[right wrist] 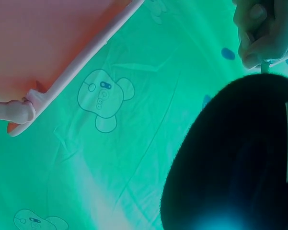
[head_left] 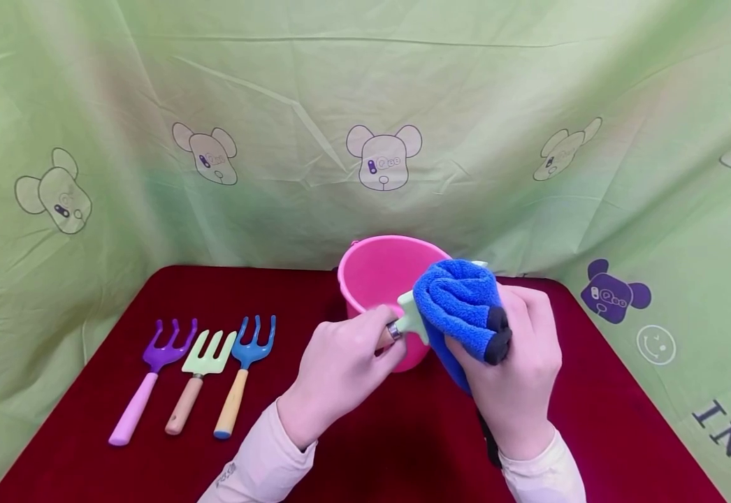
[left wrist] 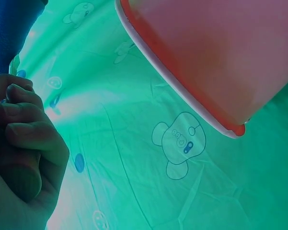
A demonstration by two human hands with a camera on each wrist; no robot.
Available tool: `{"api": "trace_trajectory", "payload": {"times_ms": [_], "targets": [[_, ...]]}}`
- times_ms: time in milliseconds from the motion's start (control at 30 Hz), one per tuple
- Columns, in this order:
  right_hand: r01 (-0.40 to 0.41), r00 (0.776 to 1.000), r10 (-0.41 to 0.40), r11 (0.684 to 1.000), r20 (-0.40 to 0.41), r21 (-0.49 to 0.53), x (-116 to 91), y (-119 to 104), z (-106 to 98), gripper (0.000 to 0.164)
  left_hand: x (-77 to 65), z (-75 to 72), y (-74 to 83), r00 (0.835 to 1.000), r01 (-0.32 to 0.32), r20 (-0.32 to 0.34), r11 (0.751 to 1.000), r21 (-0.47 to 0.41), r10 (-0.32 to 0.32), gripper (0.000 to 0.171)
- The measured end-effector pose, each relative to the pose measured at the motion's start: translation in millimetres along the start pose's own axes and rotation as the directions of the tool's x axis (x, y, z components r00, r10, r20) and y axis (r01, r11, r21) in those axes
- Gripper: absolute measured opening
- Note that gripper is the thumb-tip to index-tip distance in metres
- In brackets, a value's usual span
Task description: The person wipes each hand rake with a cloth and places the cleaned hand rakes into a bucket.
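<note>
My left hand [head_left: 343, 363] grips the wooden handle of a garden hand tool with a pale green metal head [head_left: 411, 323]. In the left wrist view the fingers wrap the handle [left wrist: 21, 182], its rounded butt showing. My right hand [head_left: 519, 370] holds a folded blue towel [head_left: 453, 293] with black edging around the tool's head, so most of that head is hidden. A small pale tip pokes out beyond the towel's far side. The towel [right wrist: 230, 158] looms dark in the right wrist view, with the left hand [right wrist: 268, 33] above it.
A pink bucket [head_left: 343, 279] stands just behind the hands. On the left of the dark red tabletop [head_left: 89, 412] lie a purple fork [head_left: 162, 355], a pale green fork [head_left: 210, 354] and a blue fork [head_left: 252, 349], side by side. Green printed curtains [head_left: 290, 91] enclose the table.
</note>
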State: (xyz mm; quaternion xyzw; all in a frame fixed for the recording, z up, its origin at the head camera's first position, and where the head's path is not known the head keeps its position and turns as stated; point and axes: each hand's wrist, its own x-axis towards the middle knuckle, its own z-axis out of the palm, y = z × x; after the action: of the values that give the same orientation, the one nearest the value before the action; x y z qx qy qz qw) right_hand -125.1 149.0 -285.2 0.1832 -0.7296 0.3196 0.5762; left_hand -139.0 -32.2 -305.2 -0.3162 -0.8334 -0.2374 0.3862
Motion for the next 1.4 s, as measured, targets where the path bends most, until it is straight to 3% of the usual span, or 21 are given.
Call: {"api": "trace_trajectory", "payload": {"times_ms": [767, 1400], "targets": [[0.019, 0.997, -0.018, 1.0, -0.077, 0.012, 3, 0, 0, 0.038, -0.3, 1.1, 1.4, 1.0, 0.002, 0.003, 1.0, -0.01, -0.002, 0.016], [-0.056, 0.993, 0.05, 0.997, -0.105, -0.05, 7, 10, -4, 0.041, 0.4, 1.6, -0.2, 1.0, 0.004, 0.0, 1.0, 0.003, -0.004, 0.013]]}}
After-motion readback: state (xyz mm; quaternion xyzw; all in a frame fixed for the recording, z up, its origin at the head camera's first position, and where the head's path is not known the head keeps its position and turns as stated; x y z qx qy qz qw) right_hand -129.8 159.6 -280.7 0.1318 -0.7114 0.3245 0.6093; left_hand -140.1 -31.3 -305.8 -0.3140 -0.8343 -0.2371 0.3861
